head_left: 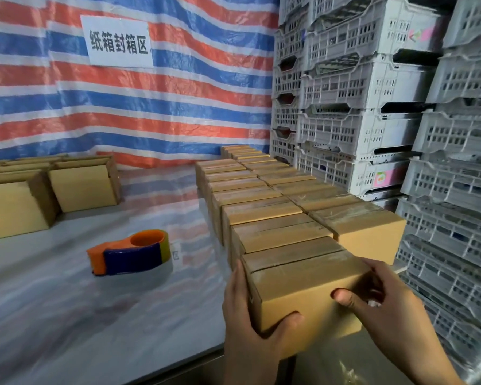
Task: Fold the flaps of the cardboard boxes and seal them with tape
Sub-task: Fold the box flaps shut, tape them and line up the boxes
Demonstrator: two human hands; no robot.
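A taped cardboard box sits at the near end of two rows of sealed boxes on the table's right side. My left hand grips its left side, thumb on the front face. My right hand grips its right end, thumb also on the front. An orange and blue tape dispenser lies on the table to the left, apart from both hands. Unsealed boxes with raised flaps stand at the far left.
The table is covered in clear plastic film. Stacked grey plastic crates rise close on the right. A red, white and blue striped tarp with a paper sign hangs behind. The table's front edge runs under my hands.
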